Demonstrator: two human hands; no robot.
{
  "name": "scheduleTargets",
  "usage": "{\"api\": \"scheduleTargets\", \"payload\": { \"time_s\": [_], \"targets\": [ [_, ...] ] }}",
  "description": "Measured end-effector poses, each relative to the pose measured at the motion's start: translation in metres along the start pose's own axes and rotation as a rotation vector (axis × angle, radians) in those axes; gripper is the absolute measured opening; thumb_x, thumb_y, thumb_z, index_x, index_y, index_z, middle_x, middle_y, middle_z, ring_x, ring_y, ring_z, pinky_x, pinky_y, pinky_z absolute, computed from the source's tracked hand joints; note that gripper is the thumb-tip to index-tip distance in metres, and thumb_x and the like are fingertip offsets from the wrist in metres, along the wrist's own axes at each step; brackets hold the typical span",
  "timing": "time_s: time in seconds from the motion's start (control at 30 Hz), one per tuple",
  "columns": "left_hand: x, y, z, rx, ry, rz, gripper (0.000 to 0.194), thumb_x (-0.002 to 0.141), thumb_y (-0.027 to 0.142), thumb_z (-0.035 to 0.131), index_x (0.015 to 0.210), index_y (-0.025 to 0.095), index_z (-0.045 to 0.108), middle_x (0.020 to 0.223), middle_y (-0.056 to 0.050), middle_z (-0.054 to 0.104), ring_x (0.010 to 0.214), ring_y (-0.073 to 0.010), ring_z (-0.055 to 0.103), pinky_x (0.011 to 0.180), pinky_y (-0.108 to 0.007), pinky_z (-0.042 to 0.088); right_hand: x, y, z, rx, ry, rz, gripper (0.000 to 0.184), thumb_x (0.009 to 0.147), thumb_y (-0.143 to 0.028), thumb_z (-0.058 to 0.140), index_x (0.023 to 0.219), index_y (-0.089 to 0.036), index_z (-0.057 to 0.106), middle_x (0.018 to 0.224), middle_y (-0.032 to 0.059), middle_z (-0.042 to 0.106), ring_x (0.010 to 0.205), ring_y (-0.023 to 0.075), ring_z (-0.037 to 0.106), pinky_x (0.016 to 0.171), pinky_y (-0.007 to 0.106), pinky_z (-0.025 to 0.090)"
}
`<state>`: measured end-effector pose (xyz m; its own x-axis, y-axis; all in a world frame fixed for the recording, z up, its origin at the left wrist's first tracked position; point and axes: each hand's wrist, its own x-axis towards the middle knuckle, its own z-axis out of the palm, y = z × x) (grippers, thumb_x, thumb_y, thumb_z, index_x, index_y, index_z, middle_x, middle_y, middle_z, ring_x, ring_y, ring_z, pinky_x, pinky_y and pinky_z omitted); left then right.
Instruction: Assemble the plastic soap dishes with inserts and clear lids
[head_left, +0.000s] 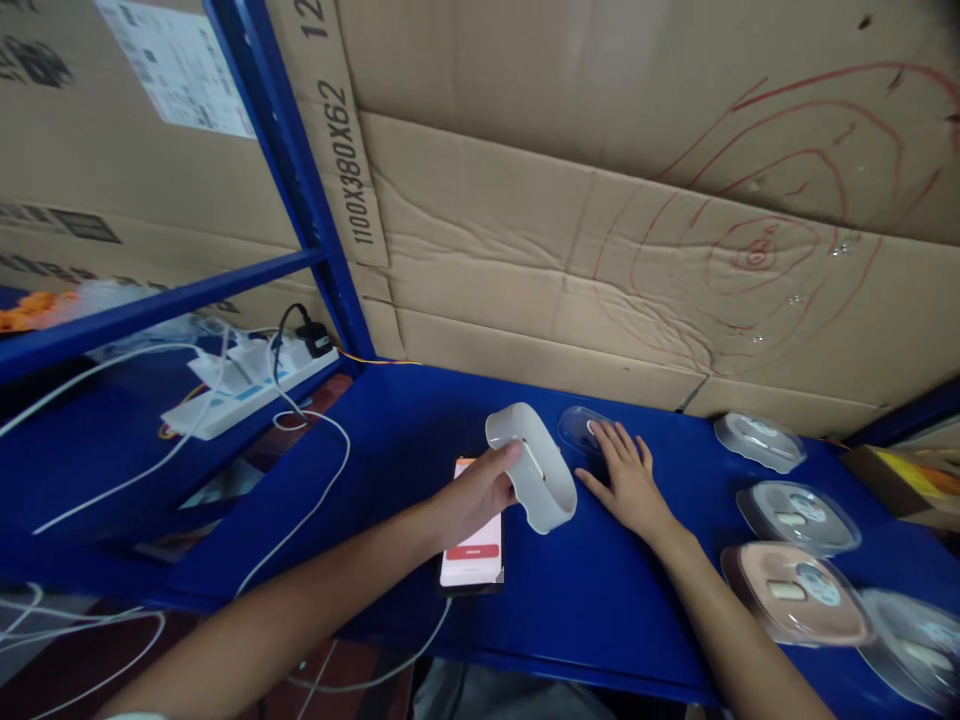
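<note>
My left hand (480,500) grips a white, rounded plastic box (553,495), raised above the blue shelf and tilted on its side. The box has a wavy edge and a narrow slot, with my thumb beside the slot. Fingers spread, my right hand (626,478) rests palm down, fingertips on or at the edge of a clear plastic lid (576,426) lying on the shelf. Below my left hand lies a phone (471,572) with a lit screen, partly covered by that hand.
Several rounded boxes with clear lids, one of them pink (787,600), stand along the right side of the blue shelf (592,600). A white power strip (247,392) with plugs and cables is at left. Cardboard (525,250) backs the shelf. An open carton (892,485) stands far right.
</note>
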<state>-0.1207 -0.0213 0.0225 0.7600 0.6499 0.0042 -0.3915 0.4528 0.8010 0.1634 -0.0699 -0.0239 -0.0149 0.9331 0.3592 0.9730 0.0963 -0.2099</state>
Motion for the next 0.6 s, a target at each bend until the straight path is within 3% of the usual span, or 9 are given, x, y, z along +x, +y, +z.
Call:
{"api": "scheduleTargets", "payload": {
  "time_s": [0.07, 0.23, 0.37, 0.5, 0.6],
  "targets": [
    [-0.001, 0.002, 0.002, -0.002, 0.015, -0.026, 0.072, 0.088, 0.071, 0.079, 0.133, 0.017, 0.071, 0.139, -0.019, 0.073, 0.145, -0.0406, 0.057, 0.119, -0.053, 0.043, -0.001, 0.002, 0.0, -0.005, -0.015, 0.009, 0.074, 0.103, -0.063, 0.06, 0.164, -0.025, 0.046, 0.163, 0.02, 0.057, 0.156, 0.041, 0.048, 0.127, 0.073, 0.028],
    [-0.004, 0.007, 0.006, 0.016, 0.01, -0.078, 0.076, 0.082, 0.076, 0.081, 0.129, 0.017, 0.074, 0.141, -0.019, 0.073, 0.146, -0.0427, 0.055, 0.12, -0.054, 0.043, -0.001, 0.004, 0.002, 0.116, -0.039, 0.071, 0.088, 0.092, -0.072, 0.069, 0.164, -0.027, 0.047, 0.174, 0.0222, 0.041, 0.162, 0.0489, 0.035, 0.124, 0.08, 0.026],
    [-0.008, 0.007, 0.006, 0.07, -0.045, -0.087, 0.082, 0.077, 0.08, 0.083, 0.13, 0.018, 0.075, 0.138, -0.018, 0.074, 0.143, -0.0419, 0.058, 0.117, -0.051, 0.045, 0.002, 0.003, -0.001, 0.224, -0.021, 0.103, 0.079, 0.097, -0.072, 0.063, 0.159, -0.024, 0.052, 0.162, 0.0236, 0.056, 0.151, 0.0442, 0.054, 0.12, 0.072, 0.042],
    [-0.009, 0.0, 0.001, 0.163, -0.076, -0.05, 0.088, 0.072, 0.081, 0.087, 0.133, 0.019, 0.072, 0.128, -0.017, 0.077, 0.131, -0.0399, 0.067, 0.107, -0.048, 0.049, -0.009, -0.023, -0.016, 0.436, 0.114, 0.1, 0.069, 0.109, -0.063, 0.047, 0.167, -0.028, 0.035, 0.166, 0.0177, 0.053, 0.149, 0.0333, 0.058, 0.121, 0.061, 0.049],
    [-0.007, -0.004, 0.001, 0.221, -0.087, -0.004, 0.085, 0.069, 0.074, 0.093, 0.131, 0.019, 0.072, 0.127, -0.017, 0.077, 0.126, -0.0392, 0.069, 0.102, -0.046, 0.051, -0.027, -0.055, -0.028, 0.612, 0.168, -0.063, 0.071, 0.11, -0.059, 0.05, 0.172, -0.034, 0.026, 0.174, 0.0138, 0.043, 0.158, 0.0335, 0.047, 0.126, 0.062, 0.045]
  ]
}}
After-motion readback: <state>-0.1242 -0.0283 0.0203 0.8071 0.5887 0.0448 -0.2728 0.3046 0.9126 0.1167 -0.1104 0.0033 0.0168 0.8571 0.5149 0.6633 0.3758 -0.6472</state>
